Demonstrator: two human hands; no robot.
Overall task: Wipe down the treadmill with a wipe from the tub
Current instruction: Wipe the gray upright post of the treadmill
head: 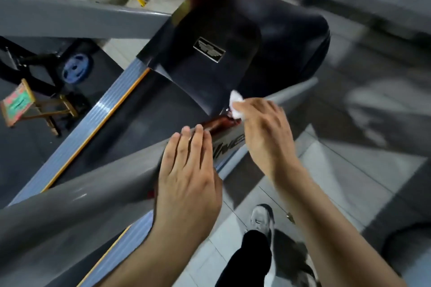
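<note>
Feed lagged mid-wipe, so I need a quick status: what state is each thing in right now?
wipe: crumpled, pinched in the right hand
right hand: holding the wipe at the treadmill's motor cover edge
left hand: fingers straight, resting flat on the grey handrail
motor cover: dark, closed
treadmill belt: bare

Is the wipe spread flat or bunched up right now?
Bunched up. The white wipe shows as a crumpled wad pinched in the right hand, not a flat sheet.
</note>
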